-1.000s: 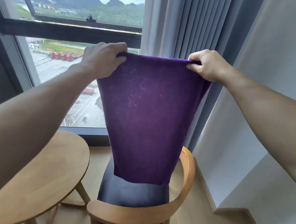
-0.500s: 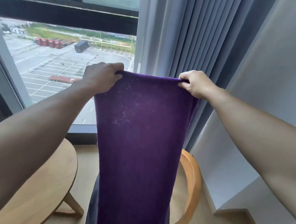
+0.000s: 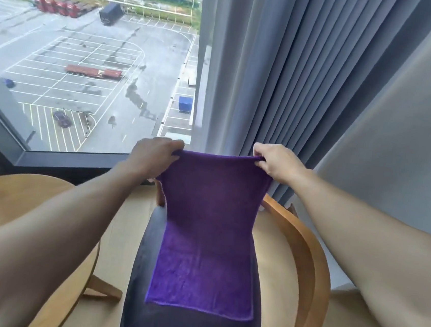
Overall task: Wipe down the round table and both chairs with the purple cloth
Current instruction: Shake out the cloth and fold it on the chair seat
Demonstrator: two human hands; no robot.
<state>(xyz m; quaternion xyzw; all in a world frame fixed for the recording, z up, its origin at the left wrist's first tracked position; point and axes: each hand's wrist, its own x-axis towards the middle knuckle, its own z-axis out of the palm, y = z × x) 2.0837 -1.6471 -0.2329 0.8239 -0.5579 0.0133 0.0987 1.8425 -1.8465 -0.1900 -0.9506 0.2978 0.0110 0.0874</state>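
L hand [image 3: 154, 154] + R hand [image 3: 275, 163] fingers pinch purple cloth [image 3: 207, 242] top corners; lower half lies on chair [image 3: 308, 255] seat, table [image 3: 5, 200] left.

Two bare hands up in front of a big window. Left hand [image 3: 154, 154] and right hand [image 3: 275, 162] each pinching a top corner of a soft purple cloth [image 3: 207, 242]. Cloth's lower half lying flat on the dark seat of a wooden chair [image 3: 310, 264]. Round wooden table [image 3: 0, 199] at left. Grey pleated curtain [image 3: 285, 72] behind.
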